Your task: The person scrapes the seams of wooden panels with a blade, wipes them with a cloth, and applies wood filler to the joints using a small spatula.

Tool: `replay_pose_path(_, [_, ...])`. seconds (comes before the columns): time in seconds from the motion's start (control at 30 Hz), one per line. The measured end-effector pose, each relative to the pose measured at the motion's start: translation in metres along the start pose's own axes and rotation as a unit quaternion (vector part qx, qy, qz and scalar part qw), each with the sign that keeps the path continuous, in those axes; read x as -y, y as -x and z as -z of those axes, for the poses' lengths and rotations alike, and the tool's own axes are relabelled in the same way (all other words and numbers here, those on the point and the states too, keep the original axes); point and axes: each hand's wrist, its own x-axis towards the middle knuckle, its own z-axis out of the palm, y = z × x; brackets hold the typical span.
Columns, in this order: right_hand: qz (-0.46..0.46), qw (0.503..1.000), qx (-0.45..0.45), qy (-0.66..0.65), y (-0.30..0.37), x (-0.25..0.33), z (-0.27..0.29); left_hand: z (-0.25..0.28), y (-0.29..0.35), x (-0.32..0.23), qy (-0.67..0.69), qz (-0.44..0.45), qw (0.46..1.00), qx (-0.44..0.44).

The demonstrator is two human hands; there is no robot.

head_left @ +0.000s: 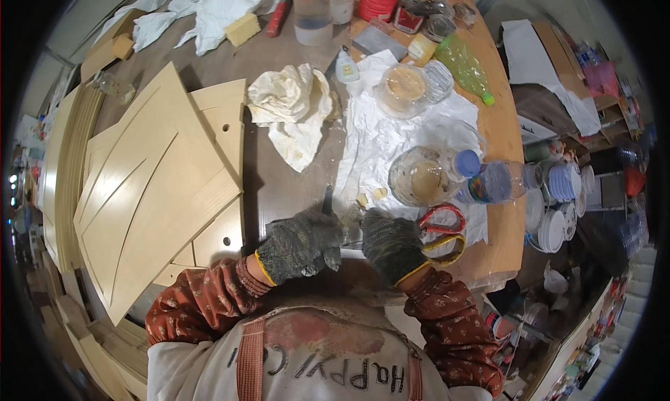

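Head view: small dark tool (328,200), blade-like, pinched upright in my left hand (301,244), tip clear of table for control; exact kind unclear. Right hand (391,246) curled shut just beside it, contents hidden. Scissors (441,232) just right of tool, within reach. Glass jar (419,177) beyond. Plywood panels (160,191) stacked well left, clear of mess.

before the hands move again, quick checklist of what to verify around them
1. Left hand gloved and gripping a thin dark tool: ok.
2. Right hand gloved: ok; what it pinches: cannot tell.
3. Scissors lie right beside the right hand, handles touching the glove: not ok.
4. Open cup of tan liquid upright: ok.
5. Plastic bottle lying on its side near the table edge: not ok.
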Motion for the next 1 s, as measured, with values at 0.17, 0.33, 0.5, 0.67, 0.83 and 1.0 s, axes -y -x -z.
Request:
replay_pose_path(0.17, [0.059,0.986,-0.153,-0.023,0.009,-0.004,0.017,0.021,0.016,-0.031,0.412,0.362,0.836,-0.016])
replay_pose_path(0.33, [-0.108,0.96,-0.054,-0.251,0.024,0.006,0.058,0.016,0.015,-0.038,0.473,0.209,0.854,-0.057])
replay_pose_path(0.5, [0.01,0.921,-0.324,-0.216,0.032,0.019,0.071,0.001,0.0,-0.054,0.355,0.204,0.908,0.087])
replay_pose_path(0.67, [-0.196,0.828,-0.366,-0.376,0.059,0.0,0.08,0.025,-0.038,-0.067,-0.153,-0.099,0.98,0.084])
replay_pose_path(0.83, [-0.28,0.79,-0.309,-0.449,0.07,-0.044,0.122,0.069,-0.144,-0.034,-0.313,-0.104,0.937,-0.111])
replay_pose_path(1.0, [-0.189,0.935,-0.279,-0.114,0.056,-0.081,0.183,0.047,-0.236,0.001,-0.413,-0.012,0.905,-0.098])
